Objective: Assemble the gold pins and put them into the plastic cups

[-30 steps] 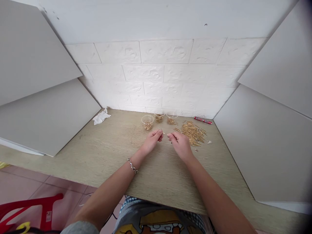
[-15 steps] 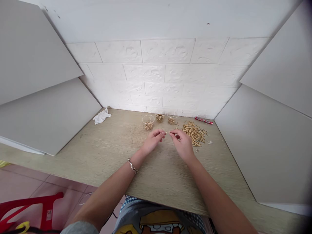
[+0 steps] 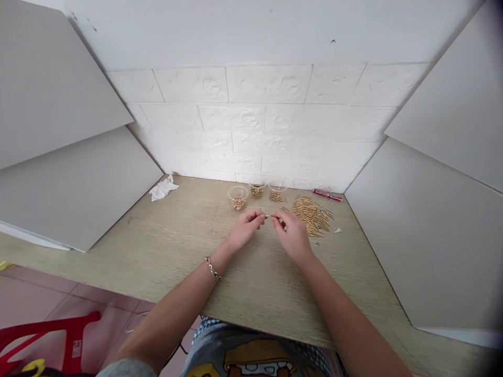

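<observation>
Above the middle of the table, my left hand (image 3: 248,225) is closed, thumb and fingers pinching a small thin gold metal pin (image 3: 268,215). My right hand (image 3: 290,230) faces it, its fingertips pinched at the other end of the pin. What each set of fingertips covers is too small to make out. Right behind my right hand lies a spread pile of gold metal pins (image 3: 312,213). Beyond my left hand stand three clear cups holding small gold parts: a near-left cup (image 3: 238,203), a middle cup (image 3: 257,192) and a right cup (image 3: 275,195).
A crumpled white tissue (image 3: 164,188) lies at the table's back left. A red tube-like item (image 3: 327,195) rests against the back wall. Grey panels (image 3: 444,235) stand on both sides. A red plastic stool (image 3: 74,335) is on the floor at left.
My right hand has shifted slightly left, bringing its fingertips closer to my left hand's at the gold pin. My left hand has hardly moved.
</observation>
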A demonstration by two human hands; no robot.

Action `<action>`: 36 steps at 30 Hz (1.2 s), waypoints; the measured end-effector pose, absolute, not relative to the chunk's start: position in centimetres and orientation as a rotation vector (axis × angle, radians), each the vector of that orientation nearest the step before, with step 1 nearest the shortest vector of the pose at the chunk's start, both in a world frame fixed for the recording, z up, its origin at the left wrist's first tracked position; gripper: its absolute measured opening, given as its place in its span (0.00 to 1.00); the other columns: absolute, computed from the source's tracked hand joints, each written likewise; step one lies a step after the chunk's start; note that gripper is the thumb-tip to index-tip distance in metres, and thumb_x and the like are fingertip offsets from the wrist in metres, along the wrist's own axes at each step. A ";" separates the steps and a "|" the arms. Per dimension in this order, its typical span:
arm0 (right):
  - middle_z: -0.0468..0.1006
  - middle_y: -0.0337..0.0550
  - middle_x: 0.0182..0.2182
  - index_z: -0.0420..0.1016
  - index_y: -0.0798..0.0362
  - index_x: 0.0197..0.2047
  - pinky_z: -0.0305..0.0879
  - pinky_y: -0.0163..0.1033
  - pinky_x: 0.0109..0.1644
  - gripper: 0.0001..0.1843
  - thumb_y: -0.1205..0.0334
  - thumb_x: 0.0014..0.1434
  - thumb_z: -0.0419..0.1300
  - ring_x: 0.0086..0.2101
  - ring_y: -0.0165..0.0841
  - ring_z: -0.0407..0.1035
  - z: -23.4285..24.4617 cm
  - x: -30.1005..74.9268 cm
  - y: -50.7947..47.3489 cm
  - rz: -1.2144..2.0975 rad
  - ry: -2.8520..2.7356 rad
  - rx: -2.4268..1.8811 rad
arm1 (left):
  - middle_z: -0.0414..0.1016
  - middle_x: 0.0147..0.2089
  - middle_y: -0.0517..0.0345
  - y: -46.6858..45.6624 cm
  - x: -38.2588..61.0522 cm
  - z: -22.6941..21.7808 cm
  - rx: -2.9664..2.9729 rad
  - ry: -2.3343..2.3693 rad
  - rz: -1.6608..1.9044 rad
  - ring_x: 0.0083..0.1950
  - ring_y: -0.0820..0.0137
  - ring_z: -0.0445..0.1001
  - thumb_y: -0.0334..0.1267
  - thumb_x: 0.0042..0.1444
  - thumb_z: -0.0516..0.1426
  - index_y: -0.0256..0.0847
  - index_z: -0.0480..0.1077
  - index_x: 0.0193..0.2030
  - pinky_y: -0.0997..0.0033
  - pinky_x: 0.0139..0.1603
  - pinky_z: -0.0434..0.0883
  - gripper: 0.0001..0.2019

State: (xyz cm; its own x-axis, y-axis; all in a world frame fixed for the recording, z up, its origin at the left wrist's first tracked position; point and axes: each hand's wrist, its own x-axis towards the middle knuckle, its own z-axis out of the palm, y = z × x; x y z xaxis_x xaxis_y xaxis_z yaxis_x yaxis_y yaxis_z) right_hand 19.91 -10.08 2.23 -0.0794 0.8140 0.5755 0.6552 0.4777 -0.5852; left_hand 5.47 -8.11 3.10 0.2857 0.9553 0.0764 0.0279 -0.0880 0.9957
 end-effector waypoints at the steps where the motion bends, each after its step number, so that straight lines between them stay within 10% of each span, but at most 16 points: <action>1: 0.74 0.42 0.31 0.72 0.53 0.36 0.61 0.36 0.36 0.10 0.65 0.57 0.50 0.31 0.32 0.67 2.2 19.9 -10.1 0.205 -1.815 -1.245 | 0.61 0.24 0.64 -8.1 5.5 3.1 1.423 0.985 1.032 0.27 0.78 0.59 0.42 0.50 0.53 0.36 0.64 0.26 0.76 0.30 0.59 0.10; 36: 0.75 0.44 0.30 0.73 0.53 0.32 0.62 0.38 0.35 0.10 0.66 0.55 0.50 0.30 0.33 0.67 1.5 19.2 -10.1 0.341 -1.754 -1.287 | 0.60 0.23 0.64 -8.2 5.7 2.5 1.559 1.091 1.029 0.27 0.77 0.58 0.42 0.51 0.51 0.37 0.62 0.24 0.75 0.30 0.58 0.11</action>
